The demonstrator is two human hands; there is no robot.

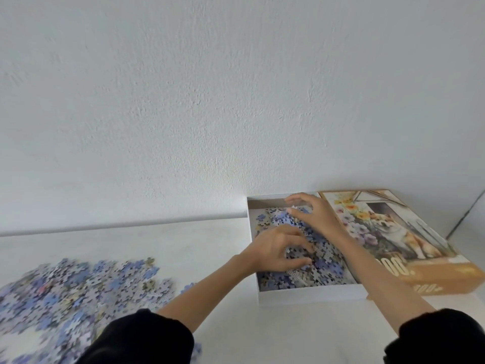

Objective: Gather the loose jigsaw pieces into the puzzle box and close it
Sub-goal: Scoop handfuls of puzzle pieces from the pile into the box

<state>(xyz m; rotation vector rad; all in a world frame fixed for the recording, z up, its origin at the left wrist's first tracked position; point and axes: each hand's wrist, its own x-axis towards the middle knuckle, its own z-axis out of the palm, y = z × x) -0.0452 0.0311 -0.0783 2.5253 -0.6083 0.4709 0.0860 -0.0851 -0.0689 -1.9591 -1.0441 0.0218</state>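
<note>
White plastered wall [236, 88] fills the upper view. It meets the white table [183, 245] along the table's far edge.

Loose jigsaw pieces [78, 290] lie in a broad heap at the table's near left, mostly blue, lilac and grey (blurred, so single pieces are hard to tell apart). A few strays lie at the heap's right fringe, well apart from the box.

Puzzle box lid [393, 232] sits picture side up toward the table's far right corner, close to the wall. It is tan-sided, with a dog and flowers printed on top. Its left edge sits against the right side of the box base, and the lid looks tilted.

Puzzle box base [309, 295] is white and open, just left of the lid, with its far wall against the table's far edge. A layer of pieces in the box [328, 261] covers most of its floor.

Both forearms reach in from the near edge. The black sleeves [147, 340] are pushed up.

Right hand [315, 214] hovers over the far part of the base, fingers apart and gently arched, palm down, holding nothing that shows.

Left hand [275, 250] is over the base's middle left. Its fingers and thumb curl toward each other like a claw on the pieces there. I cannot tell whether they are clamped on any.
</note>
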